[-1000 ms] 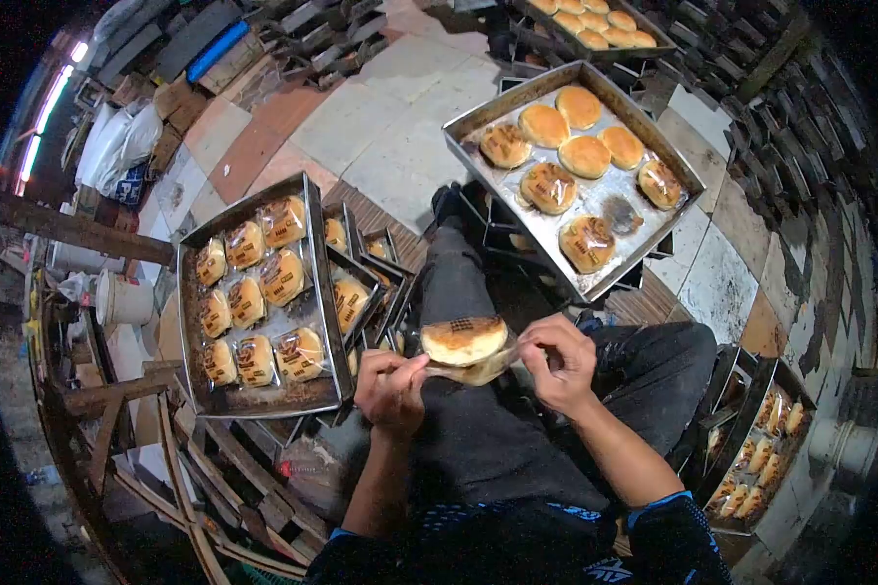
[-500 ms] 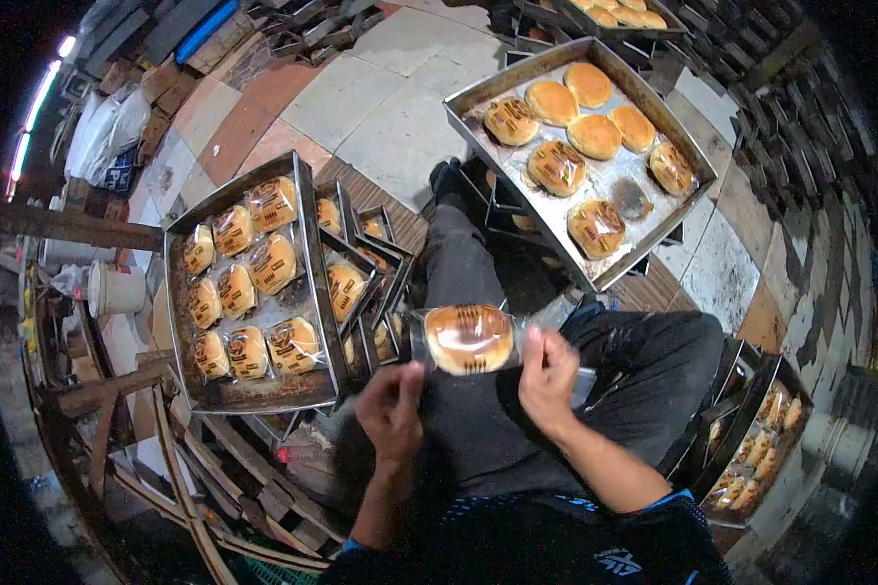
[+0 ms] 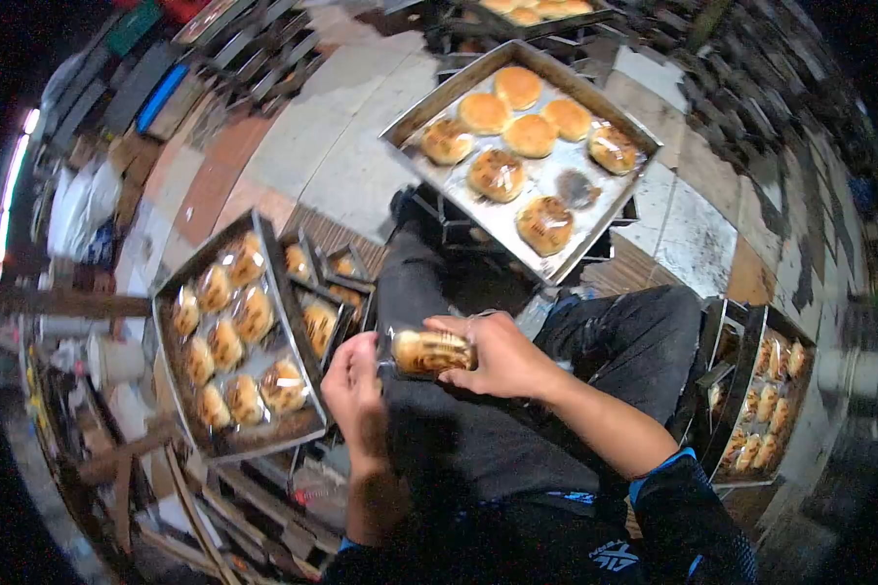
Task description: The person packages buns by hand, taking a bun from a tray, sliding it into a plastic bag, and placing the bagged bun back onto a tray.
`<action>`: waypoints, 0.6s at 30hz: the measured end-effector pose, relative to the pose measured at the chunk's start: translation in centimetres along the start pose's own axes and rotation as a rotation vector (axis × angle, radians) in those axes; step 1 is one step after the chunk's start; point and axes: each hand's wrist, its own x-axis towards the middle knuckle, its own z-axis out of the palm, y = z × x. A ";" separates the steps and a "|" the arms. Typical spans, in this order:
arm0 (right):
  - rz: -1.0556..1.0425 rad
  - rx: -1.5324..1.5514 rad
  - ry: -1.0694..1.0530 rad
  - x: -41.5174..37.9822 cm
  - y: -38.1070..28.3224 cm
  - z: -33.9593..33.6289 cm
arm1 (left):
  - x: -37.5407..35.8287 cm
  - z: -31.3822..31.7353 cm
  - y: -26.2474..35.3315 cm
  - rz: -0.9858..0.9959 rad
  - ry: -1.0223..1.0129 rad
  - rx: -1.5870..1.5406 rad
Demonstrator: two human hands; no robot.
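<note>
A bun in clear printed wrapping is held above my lap, turned so its side faces up. My right hand grips its right part, thumb below and fingers over the top. At the wrapper's left end, my left hand is closed, its fingertips pressed on the film; their exact hold is blurred. Ahead, a metal tray carries bare round buns and wrapped buns. To the left, a second metal tray contains several wrapped buns in rows.
More trays with wrapped buns are stacked beside the left tray. Another tray with small wrapped pastries stands at the right. Wooden slats lie at lower left, near a white bucket. A further bun tray sits at the back.
The wrapped bun has been tipped from face-up onto its side and moved slightly left. My right hand went from the wrapper's right end to gripping the bun itself. The view has shifted.
</note>
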 end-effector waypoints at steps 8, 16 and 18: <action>0.664 0.440 0.657 1.4 14.9 -13.7 | -0.2 5.7 -1.9 0.041 -0.287 0.193; 0.290 -0.232 0.403 -6.0 13.9 -10.9 | -2.5 10.1 -10.0 0.420 -0.900 0.962; 0.191 -0.041 0.085 -8.6 10.0 -6.6 | -2.1 9.7 -9.7 0.375 -0.973 0.937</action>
